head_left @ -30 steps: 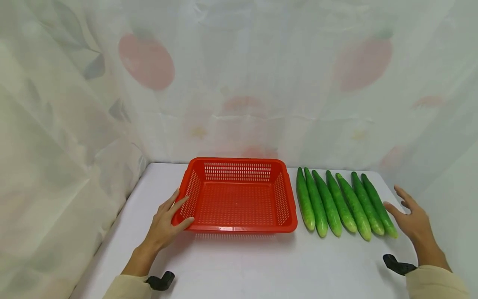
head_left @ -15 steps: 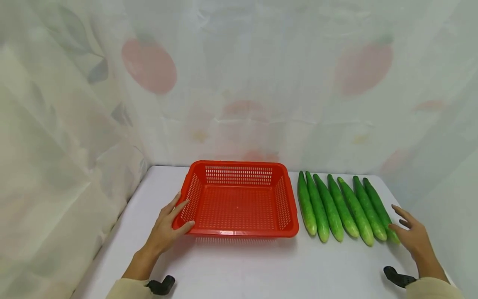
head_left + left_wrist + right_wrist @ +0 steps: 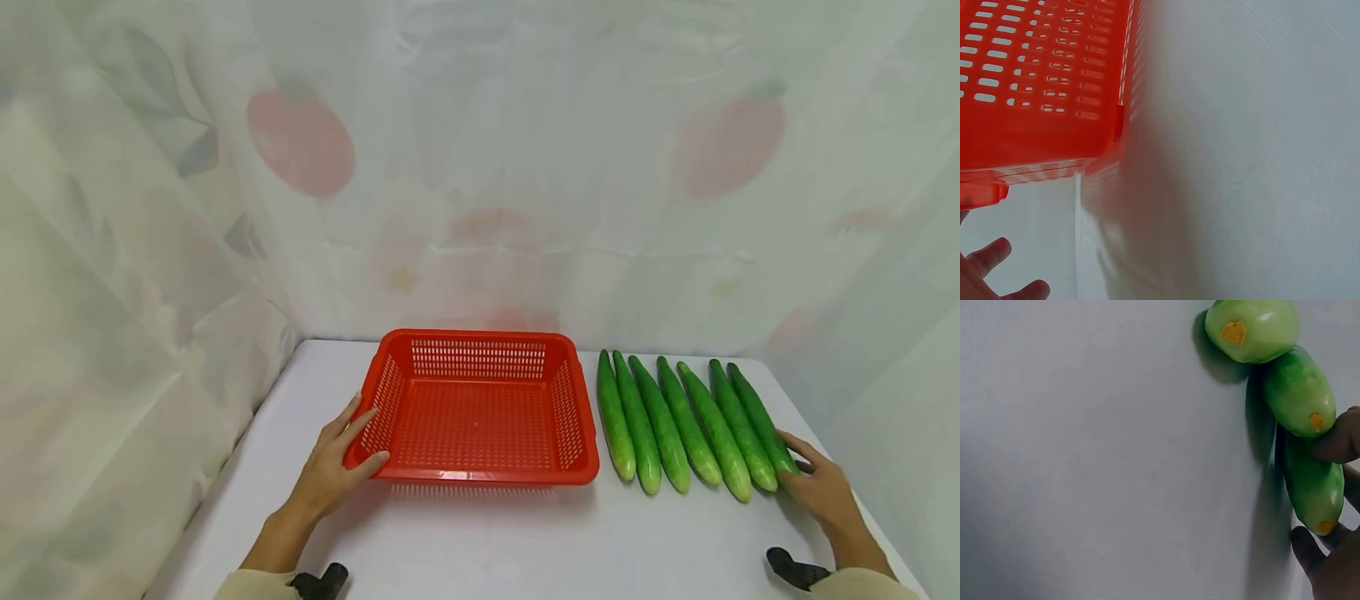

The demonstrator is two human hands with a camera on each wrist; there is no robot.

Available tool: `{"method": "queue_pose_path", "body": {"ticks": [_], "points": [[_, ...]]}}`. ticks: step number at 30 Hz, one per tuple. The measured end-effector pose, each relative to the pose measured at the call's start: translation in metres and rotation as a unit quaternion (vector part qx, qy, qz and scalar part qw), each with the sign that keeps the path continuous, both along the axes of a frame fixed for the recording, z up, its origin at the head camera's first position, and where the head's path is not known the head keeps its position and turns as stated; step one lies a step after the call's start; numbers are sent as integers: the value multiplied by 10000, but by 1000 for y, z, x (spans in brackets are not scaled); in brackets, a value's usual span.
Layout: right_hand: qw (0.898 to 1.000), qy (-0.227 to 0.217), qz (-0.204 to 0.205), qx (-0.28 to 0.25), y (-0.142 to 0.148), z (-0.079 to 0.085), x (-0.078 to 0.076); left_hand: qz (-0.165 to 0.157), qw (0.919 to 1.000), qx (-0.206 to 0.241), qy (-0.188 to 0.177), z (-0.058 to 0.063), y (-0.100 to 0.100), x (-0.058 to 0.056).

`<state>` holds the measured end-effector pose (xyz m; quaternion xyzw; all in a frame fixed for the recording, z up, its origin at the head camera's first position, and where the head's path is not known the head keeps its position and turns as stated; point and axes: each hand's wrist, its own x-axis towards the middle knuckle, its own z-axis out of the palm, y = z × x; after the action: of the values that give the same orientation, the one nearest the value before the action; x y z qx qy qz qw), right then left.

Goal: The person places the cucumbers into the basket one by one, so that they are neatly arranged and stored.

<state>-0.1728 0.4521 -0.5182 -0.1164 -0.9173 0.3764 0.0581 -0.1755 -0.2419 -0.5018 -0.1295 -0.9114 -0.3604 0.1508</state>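
A red plastic basket [image 3: 472,477] with slotted walls sits in the middle of the head view, with nothing inside. At its near left corner is my left hand [image 3: 330,467], fingers spread along the left rim and thumb at the front rim. The left wrist view shows the basket wall [image 3: 1029,125] from outside, with part of that hand below. Right of the basket lie several green cucumbers [image 3: 652,417] in a row. My right hand [image 3: 821,492] pinches the near end of the outermost cucumber [image 3: 1313,481], thumb on one side and fingers on the other.
A white-covered table [image 3: 525,550] carries everything. Patterned fabric walls [image 3: 480,167] rise behind and at the left, close to the table's edges. A pale wall [image 3: 900,450] stands close on the right. Black wrist mounts [image 3: 795,571] stick out from both sleeves.
My right hand has moved down and slightly left onto the rightmost cucumber and taken hold of its near end. The left hand stays at the basket corner. The view has tilted up slightly.
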Motion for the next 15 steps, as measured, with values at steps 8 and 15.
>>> {"method": "queue_pose_path", "body": {"ticks": [8,15], "points": [[9969,-62,-392,686,3,1,4,12,10000,-17,-19,0,1,-2],[9866,-234,-1571,-380,7,-3,4,22,10000,-27,2,-1,0,-2]]}}
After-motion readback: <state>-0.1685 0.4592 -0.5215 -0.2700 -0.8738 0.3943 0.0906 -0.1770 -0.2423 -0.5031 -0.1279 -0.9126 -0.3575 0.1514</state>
